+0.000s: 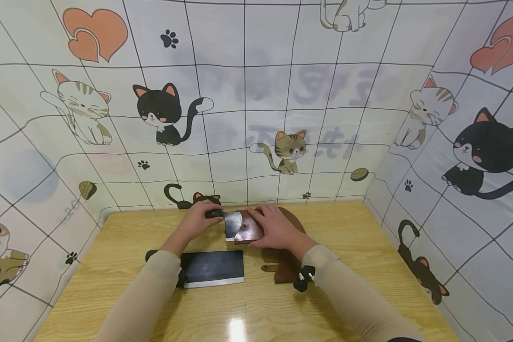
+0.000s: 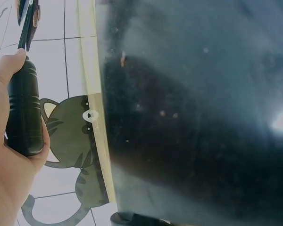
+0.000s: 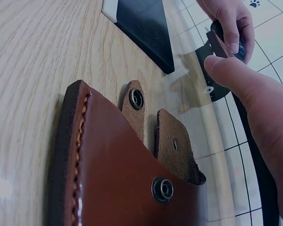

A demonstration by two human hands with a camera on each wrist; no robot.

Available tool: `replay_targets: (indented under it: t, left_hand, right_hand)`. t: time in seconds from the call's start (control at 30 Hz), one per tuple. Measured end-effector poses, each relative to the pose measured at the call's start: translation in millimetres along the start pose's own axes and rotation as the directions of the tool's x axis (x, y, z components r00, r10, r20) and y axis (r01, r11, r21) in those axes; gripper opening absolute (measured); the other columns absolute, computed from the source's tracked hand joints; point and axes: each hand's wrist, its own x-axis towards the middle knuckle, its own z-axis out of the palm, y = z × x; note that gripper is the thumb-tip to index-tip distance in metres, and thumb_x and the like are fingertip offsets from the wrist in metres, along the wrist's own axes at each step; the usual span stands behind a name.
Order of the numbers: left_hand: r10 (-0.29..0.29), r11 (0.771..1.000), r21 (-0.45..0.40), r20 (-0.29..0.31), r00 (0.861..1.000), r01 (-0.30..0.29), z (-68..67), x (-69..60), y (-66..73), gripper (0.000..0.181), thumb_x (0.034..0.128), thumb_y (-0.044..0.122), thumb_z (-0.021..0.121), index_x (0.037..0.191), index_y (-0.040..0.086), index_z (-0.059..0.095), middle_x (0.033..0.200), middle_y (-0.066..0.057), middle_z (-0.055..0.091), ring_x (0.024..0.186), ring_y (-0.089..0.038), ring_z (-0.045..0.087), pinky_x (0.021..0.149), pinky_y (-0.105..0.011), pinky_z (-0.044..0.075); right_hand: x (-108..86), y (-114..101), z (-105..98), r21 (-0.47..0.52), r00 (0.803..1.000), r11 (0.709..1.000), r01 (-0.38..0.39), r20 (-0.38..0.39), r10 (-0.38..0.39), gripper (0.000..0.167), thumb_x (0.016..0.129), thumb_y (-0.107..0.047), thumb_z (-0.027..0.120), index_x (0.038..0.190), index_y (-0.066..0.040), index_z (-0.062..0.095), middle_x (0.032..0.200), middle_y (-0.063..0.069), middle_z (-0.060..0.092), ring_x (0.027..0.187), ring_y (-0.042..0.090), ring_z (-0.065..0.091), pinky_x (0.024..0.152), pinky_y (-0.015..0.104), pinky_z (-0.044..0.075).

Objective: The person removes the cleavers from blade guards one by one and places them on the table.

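1. So, nearest first: loose cleaver [image 1: 215, 268], flat on wood table [image 1: 359, 294], long axis approx. L–R, pale edge twd person, handle end off to L & partly hidden by L sleeve [image 1: 154, 280].
2. Just R of cleaver: spare sheath [image 1: 287, 273], brown leather, partly under R wrist. Strap w/ snap ring [image 3: 137, 99] undone, pointing back twd cleaver.
3. Beyond cleaver's R half: held knife [image 1: 232, 223], long axis also L–R, i.e. roughly parallel to cleaver. Short stretch of blade bare, rest inside held sheath [image 1: 250, 231].
4. Beyond cleaver, at L end of that knife: L hand [image 1: 194, 222], w/ fingers & thumb wrapped round black knife handle [image 1: 214, 213]. Nearer to handle than R hand; no gap, already in contact.
5. Beyond cleaver & past its R end: R hand [image 1: 278, 230], clasping held sheath across its width, w/ thumb on near side. Underside fingers not visible, so can't tell exact placement there.
6. Key relation, as judged: handle, bare blade & sheath mouth all in one line, L to R btwn hands; mouth facing L hand, pull/push axis prob. along that line, not across it.
7. Farthest, well behind cleaver: cat-print cloth [image 1: 239, 156], hanging past table's far edge.
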Motion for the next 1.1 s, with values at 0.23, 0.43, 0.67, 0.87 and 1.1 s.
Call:
replay_targets:
  t: [0.23,0.43,0.67,0.87,1.1]
  left_hand:
    - [-0.001,1.000,0.012,-0.002,1.000,0.001,-1.2,-1.9,-0.2,0.039,0.0994,0.027,0.087,0.134,0.011,0.080,0.125,-0.008,0.073,0.117,-0.033,0.069,0.099,-0.056,0.058]
    - [-0.004,1.000,-0.013,-0.001,1.000,0.004,-2.3,-3.9,1.2,0.039,0.0984,0.026,0.088,0.133,0.010,0.081,0.123,-0.008,0.073,0.114,-0.032,0.068,0.097,-0.054,0.058]
    - [0.007,1.000,-0.015,-0.005,1.000,-0.007,-2.7,-5.3,2.0,0.038,0.0987,0.027,0.088,0.133,0.012,0.081,0.124,-0.007,0.073,0.115,-0.032,0.068,0.097,-0.054,0.058]
    - [0.011,1.000,-0.020,-0.014,1.000,-0.011,-3.4,-5.5,3.1,0.038,0.0986,0.028,0.088,0.132,0.013,0.081,0.124,-0.007,0.073,0.116,-0.032,0.067,0.096,-0.055,0.058]
    - [0.012,1.000,-0.018,-0.011,1.000,-0.012,-3.2,-4.7,2.7,0.038,0.0991,0.028,0.088,0.133,0.011,0.081,0.124,-0.008,0.072,0.115,-0.033,0.067,0.095,-0.055,0.058]
  right_hand:
    - [-0.3,0,0,0.001,1.000,1.000,0.005,-0.005,-0.005,0.120,0.081,-0.078,0.085,0.174,-0.019,0.037,0.164,0.012,0.044,0.151,0.034,0.040,0.126,0.057,0.034]
    - [-0.8,-1,-3,0.007,1.000,1.000,0.015,-0.005,-0.015,0.120,0.081,-0.078,0.085,0.174,-0.017,0.038,0.165,0.013,0.044,0.152,0.034,0.039,0.126,0.058,0.034]
    - [-1.8,-1,-3,-0.018,1.000,1.000,0.001,0.013,-0.001,0.120,0.082,-0.081,0.081,0.174,-0.018,0.038,0.166,0.013,0.043,0.154,0.034,0.038,0.127,0.057,0.033]
    - [-3.3,-3,-7,-0.007,1.000,1.000,-0.005,0.019,0.005,0.119,0.082,-0.080,0.083,0.174,-0.018,0.038,0.166,0.015,0.044,0.153,0.034,0.039,0.126,0.057,0.034]
    - [-4.3,-5,-10,-0.005,1.000,1.000,-0.004,0.015,0.004,0.119,0.083,-0.078,0.084,0.174,-0.018,0.038,0.165,0.014,0.045,0.153,0.034,0.039,0.126,0.057,0.035]
